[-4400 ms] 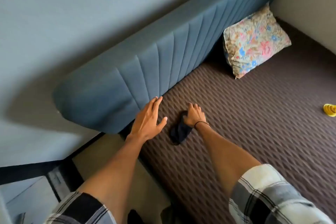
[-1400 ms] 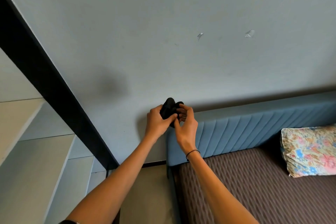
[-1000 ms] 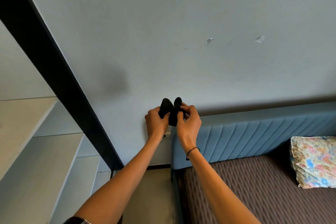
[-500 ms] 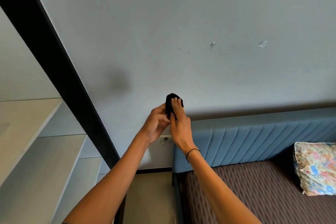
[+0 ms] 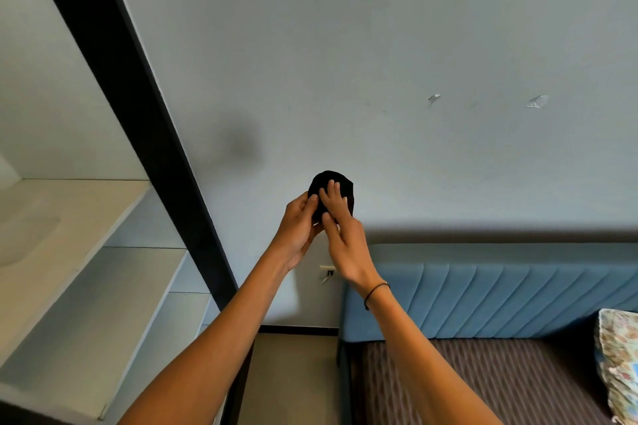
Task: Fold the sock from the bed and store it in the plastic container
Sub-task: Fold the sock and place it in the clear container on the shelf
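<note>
Both hands are working mid-frame, raised in front of the wall (image 5: 379,45). Left hand (image 5: 297,228) is cupping the sock (image 5: 345,183) from the left w/ fingers curled around its edge; right hand (image 5: 345,241) is laying fingers (image 5: 332,193) flat across the front, pressing it into a compact dark bundle. So both are closed on the sock, which is sitting just above the fingertips, off the bed (image 5: 483,383) at lower right. Sock is looking soft, light, limp, prob. springy, likely to unroll if let go. Best hold, imo: pinching across the folded thickness, thumb behind, fingers in front. No container in view; shelves (image 5: 86,269) are filling the left side.
</note>
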